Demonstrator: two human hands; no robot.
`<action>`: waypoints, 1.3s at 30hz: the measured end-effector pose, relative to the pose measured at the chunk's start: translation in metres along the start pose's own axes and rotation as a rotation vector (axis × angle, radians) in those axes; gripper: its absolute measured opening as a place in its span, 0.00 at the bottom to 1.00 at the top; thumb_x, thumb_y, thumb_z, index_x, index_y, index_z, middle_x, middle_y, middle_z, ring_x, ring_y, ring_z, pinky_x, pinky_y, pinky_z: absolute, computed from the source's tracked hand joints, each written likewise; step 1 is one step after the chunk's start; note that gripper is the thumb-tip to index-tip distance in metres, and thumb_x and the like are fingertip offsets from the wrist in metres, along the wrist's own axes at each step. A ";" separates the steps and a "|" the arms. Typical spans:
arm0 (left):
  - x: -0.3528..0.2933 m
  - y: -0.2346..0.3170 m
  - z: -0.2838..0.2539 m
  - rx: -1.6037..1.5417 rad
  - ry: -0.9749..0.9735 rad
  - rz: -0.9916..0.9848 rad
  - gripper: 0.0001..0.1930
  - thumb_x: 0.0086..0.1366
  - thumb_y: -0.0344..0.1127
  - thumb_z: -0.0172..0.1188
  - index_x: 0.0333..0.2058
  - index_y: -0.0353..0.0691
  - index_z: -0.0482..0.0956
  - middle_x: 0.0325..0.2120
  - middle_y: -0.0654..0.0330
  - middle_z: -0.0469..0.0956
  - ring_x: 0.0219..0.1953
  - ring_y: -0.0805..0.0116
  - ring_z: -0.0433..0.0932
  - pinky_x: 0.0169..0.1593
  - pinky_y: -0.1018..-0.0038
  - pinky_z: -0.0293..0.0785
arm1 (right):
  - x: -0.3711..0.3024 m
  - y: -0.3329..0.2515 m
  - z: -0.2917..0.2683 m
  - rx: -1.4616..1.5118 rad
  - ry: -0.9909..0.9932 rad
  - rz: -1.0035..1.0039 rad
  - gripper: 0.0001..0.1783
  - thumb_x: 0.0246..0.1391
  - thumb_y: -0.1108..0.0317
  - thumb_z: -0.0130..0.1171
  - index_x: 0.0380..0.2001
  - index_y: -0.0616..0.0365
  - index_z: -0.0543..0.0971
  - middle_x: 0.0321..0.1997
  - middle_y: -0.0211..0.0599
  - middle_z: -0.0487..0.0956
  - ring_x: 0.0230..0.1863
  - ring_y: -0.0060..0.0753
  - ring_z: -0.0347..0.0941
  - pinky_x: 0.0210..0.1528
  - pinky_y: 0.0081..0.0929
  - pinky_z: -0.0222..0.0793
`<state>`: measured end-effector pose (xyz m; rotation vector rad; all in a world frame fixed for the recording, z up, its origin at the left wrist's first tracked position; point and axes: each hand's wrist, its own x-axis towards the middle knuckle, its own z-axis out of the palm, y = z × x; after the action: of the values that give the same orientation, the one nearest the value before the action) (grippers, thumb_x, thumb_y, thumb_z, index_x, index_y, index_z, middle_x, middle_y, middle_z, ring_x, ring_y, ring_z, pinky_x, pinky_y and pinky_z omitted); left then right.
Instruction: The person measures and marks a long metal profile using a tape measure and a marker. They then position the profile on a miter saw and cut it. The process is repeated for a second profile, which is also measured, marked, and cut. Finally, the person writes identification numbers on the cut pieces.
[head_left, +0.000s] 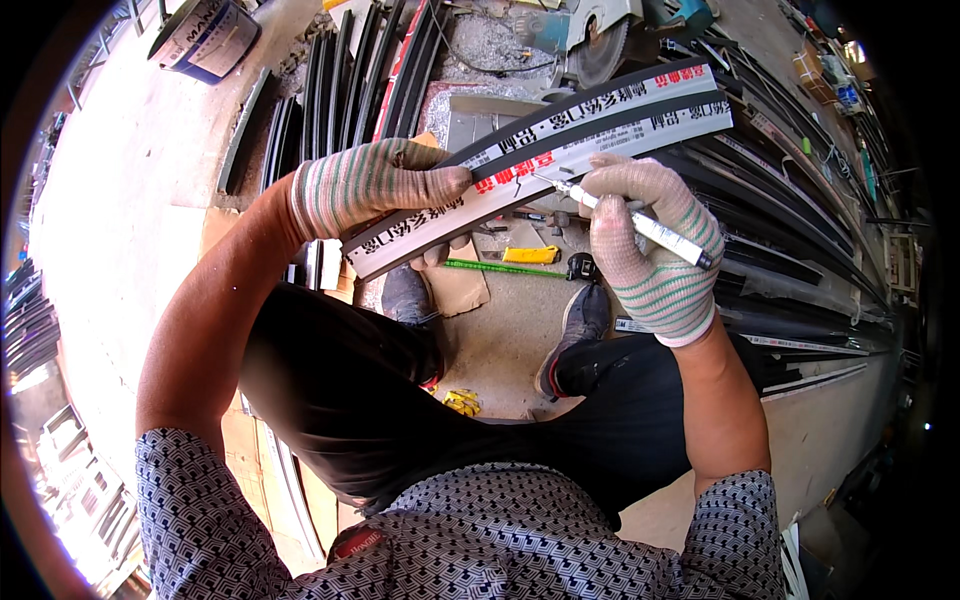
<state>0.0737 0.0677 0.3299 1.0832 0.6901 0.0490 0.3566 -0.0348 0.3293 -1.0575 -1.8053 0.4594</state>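
My left hand (385, 185), in a striped knit glove, is closed around a dark metal profile (600, 140) covered with white printed film. The thumb lies on top and fingertips show below its lower edge. The profile slants up to the right across my lap. My right hand (660, 240), gloved alike, pinches a white marker pen (640, 222) with a dark end. The pen's tip points left and is at or very near the film, beside a short dark mark; I cannot tell if it touches.
On the floor between my shoes lie a yellow utility knife (533, 255), a green strip (510, 268) and a black tape measure (581, 266). A cut-off saw (598, 55) stands beyond. Dark profiles (790, 220) pile up at right, more at far left near a white bucket (207, 40).
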 end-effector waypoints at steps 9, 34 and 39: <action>0.001 -0.002 0.000 -0.021 0.010 -0.001 0.25 0.74 0.53 0.60 0.51 0.33 0.80 0.33 0.60 0.84 0.30 0.74 0.85 0.34 0.77 0.86 | 0.000 -0.002 -0.002 -0.035 -0.063 0.022 0.08 0.63 0.75 0.61 0.44 0.61 0.83 0.47 0.42 0.84 0.42 0.26 0.83 0.48 0.26 0.78; 0.002 -0.001 -0.001 0.060 0.008 0.010 0.29 0.71 0.60 0.61 0.47 0.34 0.79 0.33 0.57 0.85 0.31 0.72 0.85 0.35 0.75 0.84 | 0.000 -0.001 -0.006 0.017 -0.075 0.047 0.08 0.63 0.74 0.61 0.44 0.62 0.82 0.44 0.41 0.85 0.44 0.27 0.83 0.50 0.27 0.78; 0.001 0.000 0.001 0.065 0.026 0.004 0.29 0.71 0.61 0.61 0.45 0.33 0.80 0.33 0.57 0.85 0.31 0.71 0.85 0.35 0.75 0.84 | -0.002 0.001 -0.004 0.059 -0.050 0.090 0.08 0.64 0.74 0.61 0.45 0.61 0.82 0.47 0.41 0.84 0.42 0.26 0.83 0.48 0.25 0.79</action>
<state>0.0752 0.0672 0.3295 1.1478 0.7172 0.0446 0.3611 -0.0367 0.3300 -1.0989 -1.7819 0.5946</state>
